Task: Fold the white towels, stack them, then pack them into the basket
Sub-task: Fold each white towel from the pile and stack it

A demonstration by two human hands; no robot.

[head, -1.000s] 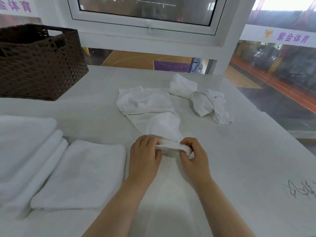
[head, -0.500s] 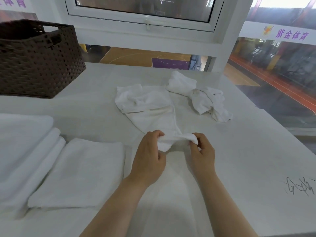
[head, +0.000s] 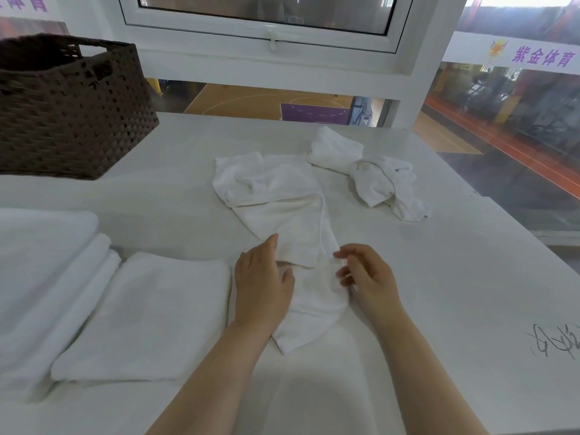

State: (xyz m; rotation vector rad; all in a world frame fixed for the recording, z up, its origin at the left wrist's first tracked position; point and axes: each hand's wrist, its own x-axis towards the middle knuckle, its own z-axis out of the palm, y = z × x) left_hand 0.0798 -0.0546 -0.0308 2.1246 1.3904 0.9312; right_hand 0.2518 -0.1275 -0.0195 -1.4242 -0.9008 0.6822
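Observation:
A crumpled white towel [head: 282, 215] lies on the white table [head: 455, 277], its near end drawn out into a narrow strip reaching toward me. My left hand [head: 262, 284] rests on the strip's left edge with fingers straight and the thumb tucked under a flap. My right hand [head: 368, 277] is at the strip's right edge, fingers loosely bent, fingertips touching the cloth. A second crumpled towel [head: 373, 175] lies behind on the right. One folded towel [head: 141, 315] lies to the left, next to a stack of folded towels [head: 40, 277]. The brown woven basket [head: 72, 120] stands at the back left.
A window frame [head: 270, 42] and a glass wall run behind the table's far edge. Black scribbles [head: 555, 340] mark the table at the right. Bare tabletop shows to the right of my hands and in front of the basket.
Both hands have let go of the pinched towel corner. The towel's near end now lies flat and closer to me, with my hands spread apart at its two sides.

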